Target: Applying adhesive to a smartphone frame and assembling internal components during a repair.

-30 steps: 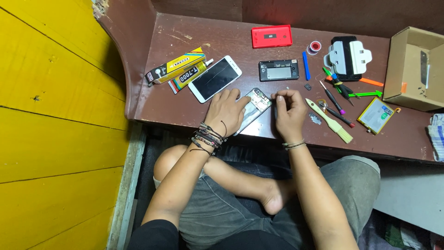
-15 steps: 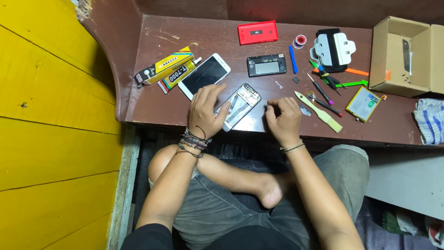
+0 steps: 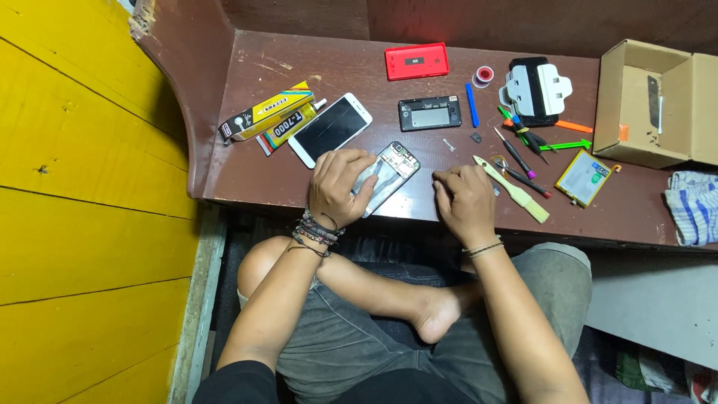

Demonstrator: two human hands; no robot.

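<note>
An opened phone body (image 3: 392,173) with its inner parts showing lies near the front edge of the dark brown table (image 3: 336,56). My left hand (image 3: 338,185), with bracelets on the wrist, rests on its left half and holds it down. My right hand (image 3: 464,203) sits on the table a little to the right of the phone, fingers curled together; whether something small is pinched in them is hidden. A cream brush (image 3: 511,188) lies just right of that hand.
A white phone (image 3: 330,129), a yellow glue box (image 3: 266,114) and a glue tube lie at left. Further back are a red case (image 3: 416,60), a black phone part (image 3: 429,113), a tape roll, screwdrivers (image 3: 516,154), a battery (image 3: 583,178), a cardboard box (image 3: 649,103) and a cloth (image 3: 692,207).
My right hand has drawn away from the opened phone to the right and now rests on the table. My left hand stays on the phone.
</note>
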